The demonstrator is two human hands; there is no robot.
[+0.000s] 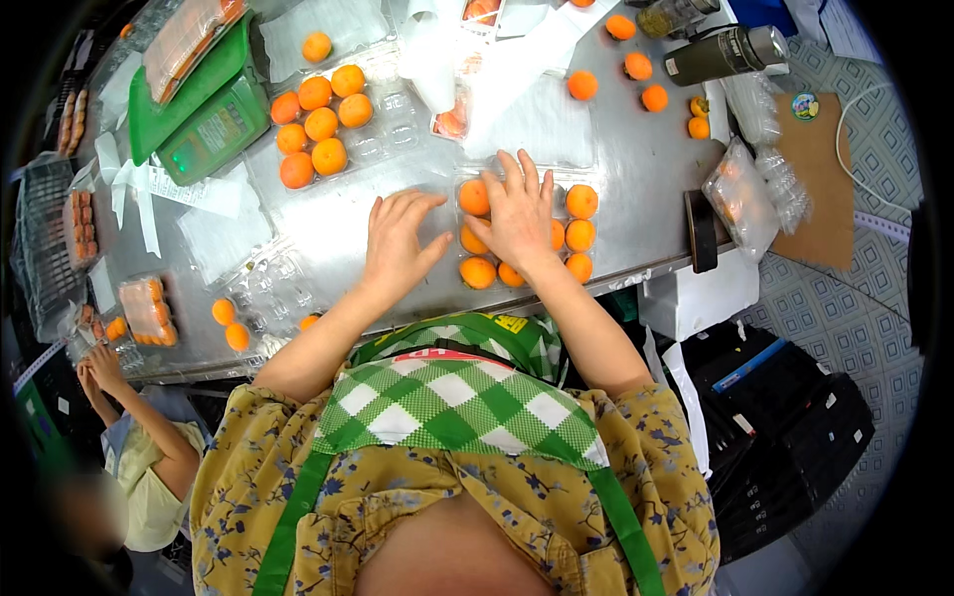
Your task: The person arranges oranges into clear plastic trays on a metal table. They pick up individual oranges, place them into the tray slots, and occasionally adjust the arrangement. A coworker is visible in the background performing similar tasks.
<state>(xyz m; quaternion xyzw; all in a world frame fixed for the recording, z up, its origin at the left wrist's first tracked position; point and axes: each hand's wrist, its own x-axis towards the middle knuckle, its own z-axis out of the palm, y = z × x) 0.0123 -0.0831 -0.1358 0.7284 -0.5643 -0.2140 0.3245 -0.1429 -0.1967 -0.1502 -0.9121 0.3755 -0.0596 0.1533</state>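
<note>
My right hand (518,216) lies spread over a clear plastic fruit tray (525,177), its fingers reaching past the far row. Round orange fruits (580,235) fill the right column and show around the palm; what lies directly under the hand is hidden. My left hand (402,238) is held to the left of this tray, above the metal table (335,223). Its thumb stands apart from the fingers, with nothing between them. Farther left, a second clear tray (387,123) holds several orange fruits (320,124) in its left part, and some of its cups are bare.
A green weighing scale (216,130) stands at the far left with a wrapped pack (190,48) on it. A thermos flask (723,56) lies at the far right, near loose fruits (638,65). A phone (700,231) rests at the table edge. Another person's hands (103,370) are at lower left.
</note>
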